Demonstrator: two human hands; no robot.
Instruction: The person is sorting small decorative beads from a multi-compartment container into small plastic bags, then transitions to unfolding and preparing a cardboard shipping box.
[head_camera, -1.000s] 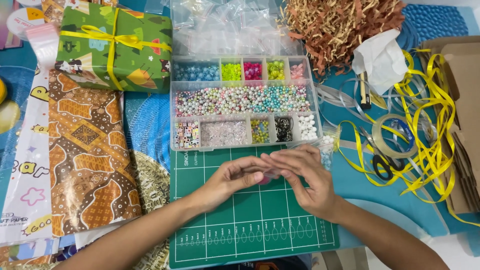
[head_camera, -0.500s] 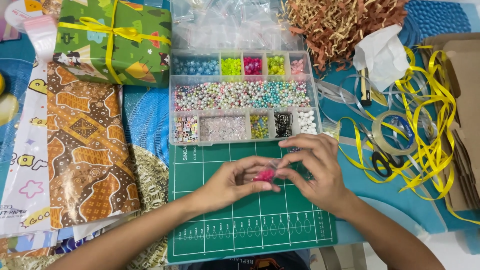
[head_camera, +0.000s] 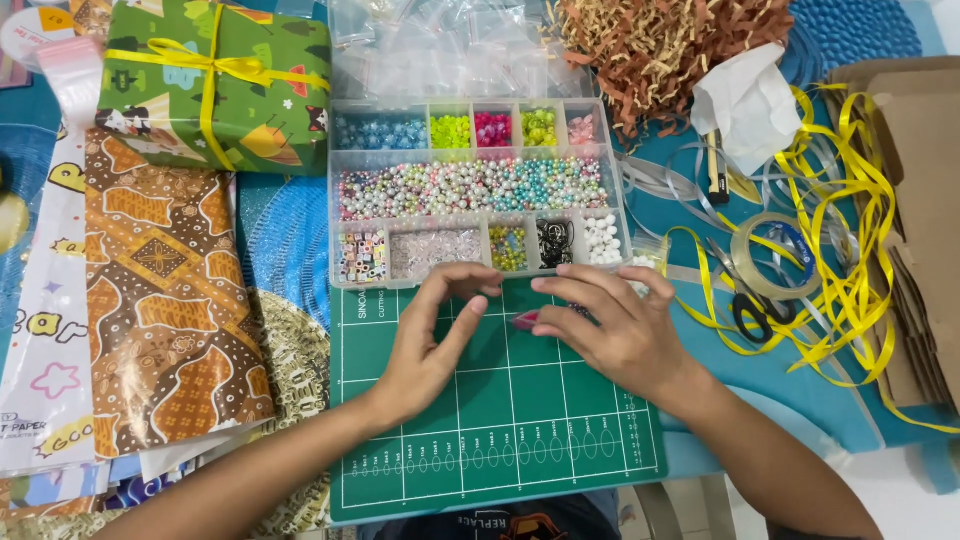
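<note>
The head view looks down on a green mat (head_camera: 500, 420) on a counter full of craft things. The left hand (head_camera: 435, 345) rests on the mat with its fingers (head_camera: 470, 310) curled and a little apart, holding nothing that shows. The right hand (head_camera: 615, 325) lies just beside it. Its fingers are close together and pinch a small pink bead (head_camera: 525, 319), which sits just above the mat between the two hands.

Right behind the hands is a clear bead box (head_camera: 480, 190) with many little rooms. The back row has blue, bright green, pink, yellow-green and pale pink beads. The long middle room is full of mixed pastel pearls. The front row has letter cubes, clear beads, yellow-green beads, black bits and white pearls.

Behind the box is a pile of clear bags (head_camera: 450, 50). A green gift (head_camera: 215, 85) with a yellow bow is at the back left. Yellow ribbon (head_camera: 850, 220), a tape roll (head_camera: 770, 255) and scissors (head_camera: 745, 305) lie to the right.
</note>
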